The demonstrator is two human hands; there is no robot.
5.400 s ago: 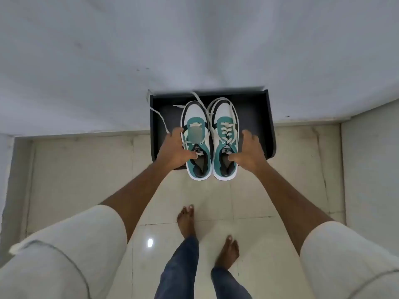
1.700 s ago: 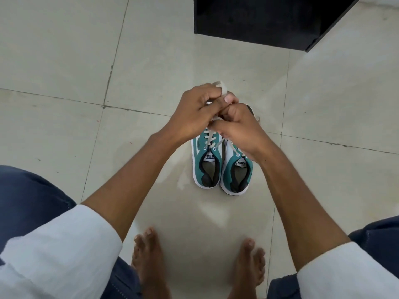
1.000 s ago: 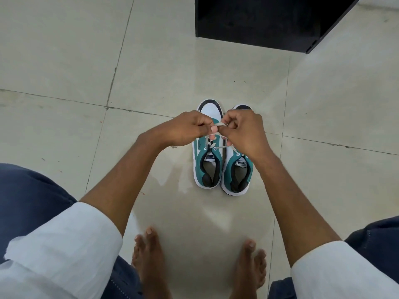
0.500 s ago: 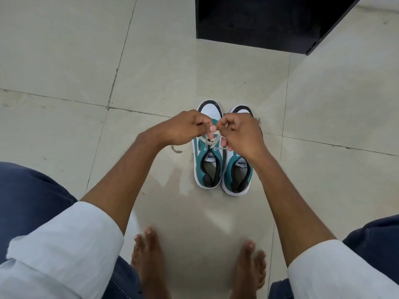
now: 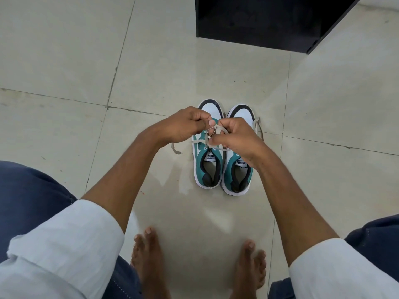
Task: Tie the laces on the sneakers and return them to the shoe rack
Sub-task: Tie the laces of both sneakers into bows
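Two teal-and-white sneakers stand side by side on the tiled floor, toes pointing away from me: the left sneaker [image 5: 208,167] and the right sneaker [image 5: 238,173]. My left hand [image 5: 186,124] and my right hand [image 5: 235,137] meet above the left sneaker's tongue, each pinching a strand of its beige lace [image 5: 212,134]. One loose end of that lace [image 5: 175,147] trails on the floor to the left. The right sneaker's lace [image 5: 258,126] hangs loose over its right side. The black shoe rack [image 5: 259,20] stands at the top of the view.
My bare feet [image 5: 149,255] rest on the cream tiles just in front of the sneakers, with my knees in dark trousers at both lower corners. Open floor lies to the left and right of the sneakers.
Earlier the sneakers were on the rack; now they stand on the floor. In the last second my hands stayed over the left sneaker, crossing its lace strands and drawing them slightly apart.
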